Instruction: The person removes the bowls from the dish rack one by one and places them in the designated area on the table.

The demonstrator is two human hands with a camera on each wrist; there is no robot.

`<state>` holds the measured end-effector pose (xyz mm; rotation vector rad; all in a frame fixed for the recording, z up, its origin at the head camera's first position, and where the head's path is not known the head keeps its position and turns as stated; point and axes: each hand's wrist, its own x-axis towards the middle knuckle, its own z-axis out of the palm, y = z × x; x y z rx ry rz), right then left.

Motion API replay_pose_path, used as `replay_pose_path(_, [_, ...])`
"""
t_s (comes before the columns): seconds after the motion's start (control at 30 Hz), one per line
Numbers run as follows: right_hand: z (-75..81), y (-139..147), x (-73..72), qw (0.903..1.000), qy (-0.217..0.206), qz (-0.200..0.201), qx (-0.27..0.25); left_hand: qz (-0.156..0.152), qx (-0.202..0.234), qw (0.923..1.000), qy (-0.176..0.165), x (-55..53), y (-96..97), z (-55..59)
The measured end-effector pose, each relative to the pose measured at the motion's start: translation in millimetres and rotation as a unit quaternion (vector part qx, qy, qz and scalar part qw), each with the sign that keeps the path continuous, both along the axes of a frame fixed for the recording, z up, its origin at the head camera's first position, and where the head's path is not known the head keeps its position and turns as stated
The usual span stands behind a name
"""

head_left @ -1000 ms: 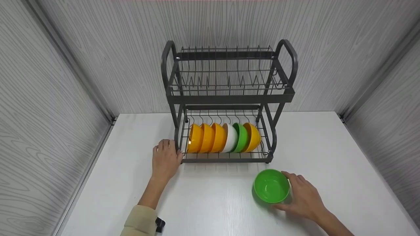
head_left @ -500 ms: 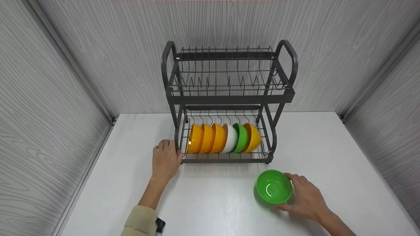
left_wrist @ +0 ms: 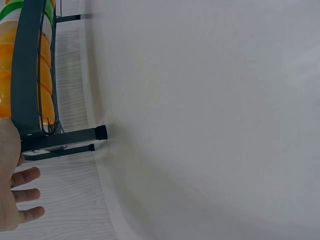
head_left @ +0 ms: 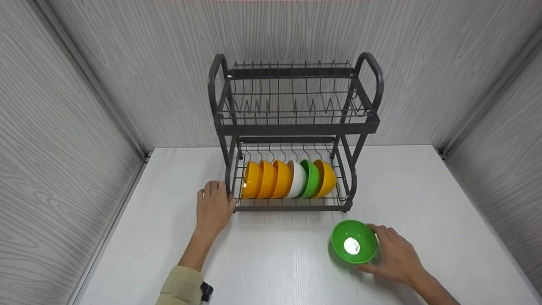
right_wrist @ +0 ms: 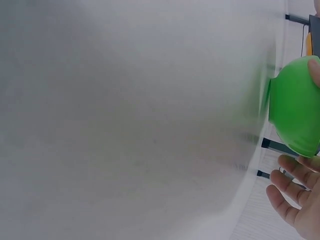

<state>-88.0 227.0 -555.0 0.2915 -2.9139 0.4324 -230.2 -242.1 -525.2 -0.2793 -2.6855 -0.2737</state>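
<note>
A green bowl (head_left: 354, 241) sits upright, mouth up, on the white table in front of the rack's right side. My right hand (head_left: 394, 256) holds it from the right, thumb at the near side and index finger at the far side. In the right wrist view the green bowl (right_wrist: 296, 105) shows its foot close to the tabletop, with the other fingers (right_wrist: 287, 187) spread beyond it. My left hand (head_left: 214, 207) holds the front left corner of a dark two-tier dish rack (head_left: 292, 208), thumb at the front; in the left wrist view several fingers (left_wrist: 27, 195) reach past its post.
On the rack's lower tier several bowls lean in a row: orange bowls (head_left: 253, 180) at left, a white bowl (head_left: 297, 180), a green bowl (head_left: 312, 178) and a yellow-orange bowl (head_left: 326, 178) at right. Above is the wire upper tier (head_left: 292, 92). Grey wood-grain panels (head_left: 169, 84) enclose the table.
The right hand and the green bowl have shifted slightly right, mostly in the first half second. The left hand and the rack have stayed put.
</note>
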Motion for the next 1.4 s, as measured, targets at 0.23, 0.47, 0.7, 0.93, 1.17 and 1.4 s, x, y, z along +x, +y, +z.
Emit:
replay_pose_path(0.23, [0.1,5,1.1,1.0000,-0.001,0.001,0.001,-0.001,-0.006,1.0000,0.006,-0.4,0.3,-1.0])
replay_pose_path(0.47, [-0.8,8,1.9,1.0000,-0.006,0.003,0.001,0.000,-0.004,1.0000,0.007,-0.2,0.5,-0.3])
replay_pose_path(0.7, [-0.5,9,1.6,1.0000,-0.006,0.004,0.001,-0.001,-0.005,1.0000,0.006,0.0,0.1,-0.6])
replay_pose_path(0.93, [-1.5,9,2.3,0.9999,0.006,0.010,0.006,-0.002,-0.006,0.9999,0.012,-0.7,-0.6,-2.0])
replay_pose_path(1.17, [3.0,10,2.9,0.9993,0.022,0.024,0.018,-0.002,-0.011,0.9997,0.024,0.2,-0.3,-2.8])
replay_pose_path(1.4, [13.0,11,1.9,0.9991,0.032,0.028,0.011,-0.002,-0.009,0.9997,0.023,0.3,0.2,-2.7])
